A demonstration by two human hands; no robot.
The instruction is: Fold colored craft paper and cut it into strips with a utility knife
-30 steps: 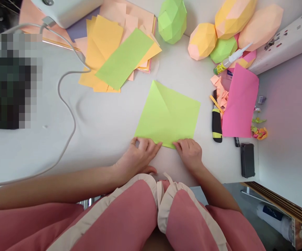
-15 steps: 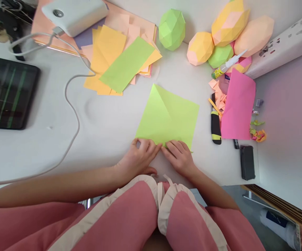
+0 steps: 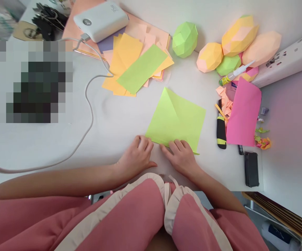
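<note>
A light green sheet of paper lies on the white table in front of me, with a diagonal crease running from its far corner and a narrow fold along its near edge. At the sheet's near left corner, my left hand is closed with curled fingers pressing the edge, its thumb sticking out to the right. My right hand grips the near edge further right, fingertips on top of the folded strip and thumb at the edge. What lies under the fingertips is hidden.
Loose coloured papers and a white power bank with a cable lie at the back left. Faceted paper shapes stand behind. To the right are a utility knife, pink paper, a glue tube and a black case.
The whole view has shifted, so the table items sit further right. My hands have moved apart along the near edge, the left one leftward; the folded strip shows between them.
</note>
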